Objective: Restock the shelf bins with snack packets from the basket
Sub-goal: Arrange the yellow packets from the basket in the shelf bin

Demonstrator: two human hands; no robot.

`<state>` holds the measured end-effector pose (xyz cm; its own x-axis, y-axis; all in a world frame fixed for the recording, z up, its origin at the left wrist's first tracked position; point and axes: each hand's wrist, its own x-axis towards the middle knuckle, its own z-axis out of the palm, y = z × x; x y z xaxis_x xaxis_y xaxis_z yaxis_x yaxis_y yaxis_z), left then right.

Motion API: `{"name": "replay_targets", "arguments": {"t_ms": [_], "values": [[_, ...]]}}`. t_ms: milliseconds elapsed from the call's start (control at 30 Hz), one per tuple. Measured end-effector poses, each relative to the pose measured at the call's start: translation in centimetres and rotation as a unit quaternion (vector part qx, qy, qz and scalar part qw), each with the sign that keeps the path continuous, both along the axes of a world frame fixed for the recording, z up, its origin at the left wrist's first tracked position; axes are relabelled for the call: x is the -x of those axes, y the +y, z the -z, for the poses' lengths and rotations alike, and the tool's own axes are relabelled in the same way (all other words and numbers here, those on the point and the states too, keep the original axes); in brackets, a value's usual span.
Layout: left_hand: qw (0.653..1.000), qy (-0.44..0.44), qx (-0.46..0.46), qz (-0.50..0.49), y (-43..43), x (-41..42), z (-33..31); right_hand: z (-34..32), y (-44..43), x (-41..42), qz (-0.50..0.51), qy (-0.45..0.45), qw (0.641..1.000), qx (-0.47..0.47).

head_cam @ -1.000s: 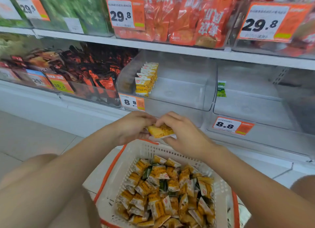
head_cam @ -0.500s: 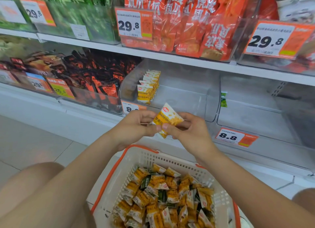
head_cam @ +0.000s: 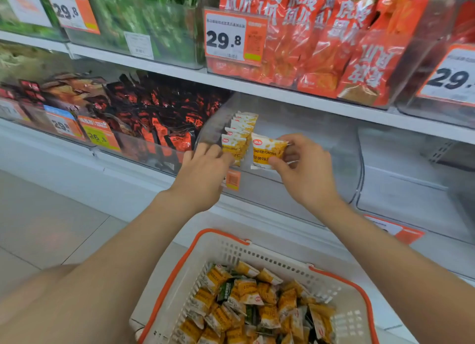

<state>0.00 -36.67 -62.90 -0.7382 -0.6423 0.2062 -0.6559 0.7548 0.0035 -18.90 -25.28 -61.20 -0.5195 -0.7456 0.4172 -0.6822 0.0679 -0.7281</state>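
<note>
My right hand (head_cam: 304,170) pinches a yellow-and-white snack packet (head_cam: 266,150) upright, just inside the front of a clear shelf bin (head_cam: 334,148). A short row of the same packets (head_cam: 237,135) stands against the bin's left wall. My left hand (head_cam: 204,168) reaches over the bin's front edge, its fingertips touching the front packet of that row. Below, a white basket with an orange rim (head_cam: 218,251) holds several yellow packets (head_cam: 259,307).
To the right sits an empty clear bin (head_cam: 416,186). Left of the target bin is a bin of dark red packets (head_cam: 159,117). The shelf above holds orange-red bags (head_cam: 331,42) and green bags (head_cam: 144,17). Price tags hang along the bin fronts.
Both hands have risen from above the basket to the bin. The left hand let go of the packet and went to the row; the right hand carries the packet alone.
</note>
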Motion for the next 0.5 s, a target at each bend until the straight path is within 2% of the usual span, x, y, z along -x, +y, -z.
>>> {"name": "replay_targets", "arguments": {"t_ms": [100,300,400,500], "values": [[0.998,-0.056,-0.005,0.003,-0.7,-0.2,-0.2,0.9,-4.4,0.6,0.01,-0.024,0.996,-0.09],[0.999,-0.031,-0.04,0.015,-2.2,0.1,-0.7,2.6,-11.8,0.7,-0.017,-0.017,0.967,-0.255],[0.998,-0.013,-0.062,0.026,-2.7,-0.1,-0.5,3.6,-14.4,0.6,-0.009,0.023,0.958,-0.284],[0.997,0.001,-0.071,0.039,-3.1,0.0,-0.6,4.3,-15.8,0.7,0.018,0.036,0.966,-0.255]]}}
